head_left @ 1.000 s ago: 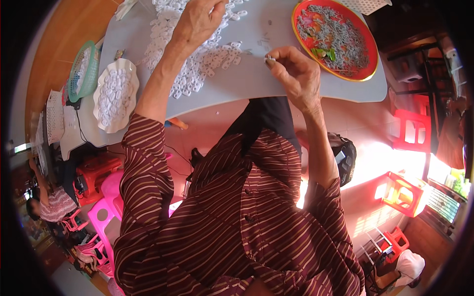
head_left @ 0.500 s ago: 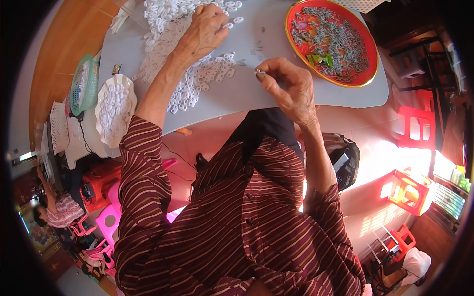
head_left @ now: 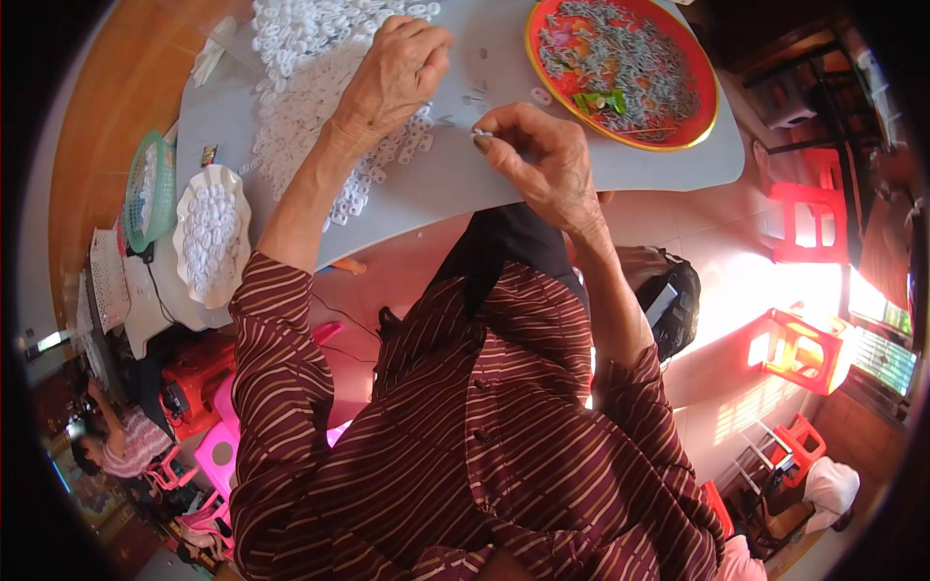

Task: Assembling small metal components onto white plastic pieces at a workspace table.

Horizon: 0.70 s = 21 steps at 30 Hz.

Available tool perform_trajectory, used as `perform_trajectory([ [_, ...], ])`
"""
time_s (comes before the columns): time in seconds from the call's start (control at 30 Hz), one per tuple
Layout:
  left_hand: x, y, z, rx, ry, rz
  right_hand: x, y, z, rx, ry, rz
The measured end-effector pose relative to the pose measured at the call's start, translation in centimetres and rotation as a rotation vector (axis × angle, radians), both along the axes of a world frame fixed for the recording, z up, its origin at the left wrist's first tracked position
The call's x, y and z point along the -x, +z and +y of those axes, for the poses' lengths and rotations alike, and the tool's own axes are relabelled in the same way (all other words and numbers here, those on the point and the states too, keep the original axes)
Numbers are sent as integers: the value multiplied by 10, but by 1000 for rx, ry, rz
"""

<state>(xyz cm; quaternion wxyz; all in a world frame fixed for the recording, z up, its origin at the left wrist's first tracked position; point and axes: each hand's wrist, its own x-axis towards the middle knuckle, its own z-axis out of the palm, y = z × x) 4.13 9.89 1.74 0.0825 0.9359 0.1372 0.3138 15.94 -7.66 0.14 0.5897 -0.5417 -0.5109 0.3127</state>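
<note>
Grey table (head_left: 630, 169) bearing a heap of small white plastic rings (head_left: 310, 92). Round red tray (head_left: 620, 68) of small grey metal pieces, far right. White scalloped dish (head_left: 208, 237) of rings at the table's left edge. Left hand (head_left: 392, 73), fingers curled, resting on the heap. Right hand (head_left: 542, 160) pinching a small metal piece (head_left: 480, 134) at the fingertips, just above the tabletop.

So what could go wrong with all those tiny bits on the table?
The right hand pinches one small metal piece at its fingertips; it could slip and get lost among the loose bits nearby. The left hand rests on the heap of white plastic pieces, which spreads close to the grey table's near edge, so a nudge might push some onto the floor. The red tray also sits close to the table's edge and might tip if bumped.
</note>
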Motion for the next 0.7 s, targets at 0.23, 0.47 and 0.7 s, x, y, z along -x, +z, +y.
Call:
perform_trajectory([
  [0.23,-36,-5,-25,-270,-429,-20,-2,2,-6,-139,-31,-8],
  [0.47,-38,-19,-52,143,-116,4,2,-1,-8,-316,-200,-65],
  [0.7,-52,-33,-57,76,117,-2,12,-7,-16,-357,-189,-301],
])
